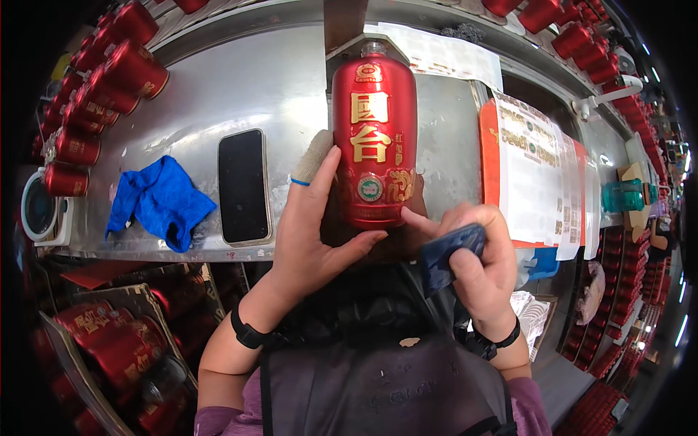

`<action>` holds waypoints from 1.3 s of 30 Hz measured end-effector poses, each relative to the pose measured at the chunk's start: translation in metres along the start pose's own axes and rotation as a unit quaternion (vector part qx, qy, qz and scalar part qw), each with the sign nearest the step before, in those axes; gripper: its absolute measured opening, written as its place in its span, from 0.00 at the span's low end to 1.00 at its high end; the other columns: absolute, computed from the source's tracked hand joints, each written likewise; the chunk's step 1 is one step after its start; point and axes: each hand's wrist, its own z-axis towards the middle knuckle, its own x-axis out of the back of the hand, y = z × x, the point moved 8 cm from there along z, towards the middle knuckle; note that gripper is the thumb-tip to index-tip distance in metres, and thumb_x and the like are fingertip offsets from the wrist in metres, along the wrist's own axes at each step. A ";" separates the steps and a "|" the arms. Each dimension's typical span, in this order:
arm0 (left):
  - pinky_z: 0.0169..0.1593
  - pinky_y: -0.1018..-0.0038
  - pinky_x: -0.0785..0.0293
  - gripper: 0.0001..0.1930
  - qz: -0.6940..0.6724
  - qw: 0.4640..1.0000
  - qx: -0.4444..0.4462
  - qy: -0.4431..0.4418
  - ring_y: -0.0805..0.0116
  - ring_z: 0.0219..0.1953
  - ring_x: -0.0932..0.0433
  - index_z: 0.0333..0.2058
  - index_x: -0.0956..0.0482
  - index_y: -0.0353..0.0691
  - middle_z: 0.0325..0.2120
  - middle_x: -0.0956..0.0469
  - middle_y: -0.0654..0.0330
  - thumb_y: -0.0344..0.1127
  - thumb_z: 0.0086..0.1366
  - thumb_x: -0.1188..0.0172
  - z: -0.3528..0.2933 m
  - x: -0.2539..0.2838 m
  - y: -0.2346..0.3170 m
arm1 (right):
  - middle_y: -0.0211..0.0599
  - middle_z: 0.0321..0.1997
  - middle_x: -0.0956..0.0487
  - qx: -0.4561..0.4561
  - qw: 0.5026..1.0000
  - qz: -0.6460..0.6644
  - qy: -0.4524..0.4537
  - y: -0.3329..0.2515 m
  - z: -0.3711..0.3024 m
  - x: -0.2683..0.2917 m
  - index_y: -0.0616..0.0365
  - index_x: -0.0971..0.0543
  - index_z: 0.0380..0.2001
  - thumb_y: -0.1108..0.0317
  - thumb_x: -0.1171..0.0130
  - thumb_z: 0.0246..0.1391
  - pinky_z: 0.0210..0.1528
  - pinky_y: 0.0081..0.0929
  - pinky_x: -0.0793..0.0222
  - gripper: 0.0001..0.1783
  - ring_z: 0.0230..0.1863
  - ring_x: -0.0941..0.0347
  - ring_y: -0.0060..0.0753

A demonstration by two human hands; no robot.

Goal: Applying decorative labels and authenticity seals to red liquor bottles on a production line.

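Shiny red cylindrical containers with gold markings (137,67) crowd the far left edge of the grey metal worktop (287,87). Next come a crumpled bright-blue cloth (161,200) and a black-screened rectangular phone (244,185), just beside each other. The left hand (302,229) is open, thumb spread, 1 finger in a beige sleeve with a blue band; it lies along the left side of the glossy red bottle with raised gold characters (374,160). The bottle is at the worktop's middle, front facing up, clear-topped neck pointing away. The right hand (494,254) grips a flat dark-blue piece (442,263), 1 finger reaching the bottle's base. Farther right lie white printed sheets (531,167).
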 end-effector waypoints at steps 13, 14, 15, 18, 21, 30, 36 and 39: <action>0.65 0.57 0.35 0.43 0.066 0.997 -0.034 0.004 0.42 0.67 0.37 0.64 0.31 0.40 0.66 0.37 0.44 0.44 0.50 0.23 0.000 0.008 0.010 | 0.35 0.33 0.25 -0.142 0.979 0.040 0.141 0.020 -0.005 0.014 0.59 0.33 0.45 0.66 0.44 0.65 0.42 0.32 0.21 0.13 0.33 0.22 0.30; 0.65 0.57 0.35 0.43 0.065 0.997 -0.034 0.001 0.42 0.67 0.37 0.64 0.31 0.40 0.66 0.37 0.44 0.44 0.50 0.23 0.002 0.010 0.011 | 0.34 0.33 0.23 -0.181 0.969 0.028 0.169 0.028 -0.009 0.022 0.60 0.32 0.46 0.68 0.44 0.65 0.36 0.23 0.22 0.11 0.33 0.22 0.27; 0.65 0.57 0.35 0.39 0.096 0.991 -0.088 0.012 0.42 0.67 0.37 0.61 0.27 0.42 0.65 0.36 0.45 0.44 0.50 0.23 0.004 0.012 0.021 | 0.34 0.33 0.23 -0.180 0.968 0.029 0.172 0.033 -0.011 0.026 0.60 0.32 0.46 0.68 0.44 0.65 0.36 0.23 0.22 0.11 0.33 0.22 0.27; 0.66 0.57 0.35 0.32 0.129 0.979 -0.157 0.006 0.42 0.68 0.39 0.55 0.21 0.44 0.64 0.36 0.45 0.46 0.52 0.24 0.005 0.011 0.032 | 0.24 0.36 0.22 -0.207 0.966 0.026 0.152 0.044 -0.017 0.028 0.59 0.27 0.44 0.72 0.43 0.65 0.36 0.12 0.32 0.07 0.35 0.29 0.09; 0.65 0.57 0.34 0.28 0.127 0.977 -0.170 -0.005 0.43 0.68 0.39 0.52 0.18 0.46 0.63 0.34 0.48 0.45 0.52 0.24 0.007 0.007 0.036 | 0.24 0.36 0.23 -0.220 0.965 0.035 0.135 0.045 -0.018 0.022 0.59 0.27 0.44 0.72 0.43 0.65 0.37 0.12 0.32 0.07 0.35 0.28 0.09; 0.66 0.56 0.35 0.25 0.153 0.969 -0.188 -0.042 0.44 0.68 0.40 0.50 0.15 0.51 0.63 0.32 0.52 0.44 0.52 0.25 0.011 -0.003 0.039 | 0.25 0.37 0.23 -0.212 0.968 0.044 0.124 0.046 -0.012 0.016 0.59 0.27 0.45 0.72 0.42 0.65 0.40 0.12 0.31 0.08 0.37 0.27 0.10; 0.67 0.55 0.36 0.22 0.159 0.964 -0.207 -0.055 0.44 0.68 0.40 0.48 0.14 0.50 0.63 0.32 0.49 0.45 0.53 0.26 0.009 -0.009 0.043 | 0.25 0.37 0.22 -0.209 0.970 0.062 0.112 0.046 -0.011 0.013 0.59 0.27 0.45 0.73 0.42 0.64 0.41 0.13 0.30 0.08 0.38 0.27 0.10; 0.67 0.56 0.35 0.22 0.162 0.963 -0.206 -0.058 0.45 0.67 0.39 0.48 0.14 0.50 0.62 0.31 0.50 0.45 0.53 0.26 0.008 -0.008 0.042 | 0.25 0.37 0.22 -0.218 0.968 0.056 0.111 0.047 -0.011 0.013 0.60 0.27 0.45 0.73 0.42 0.64 0.41 0.13 0.30 0.08 0.38 0.27 0.10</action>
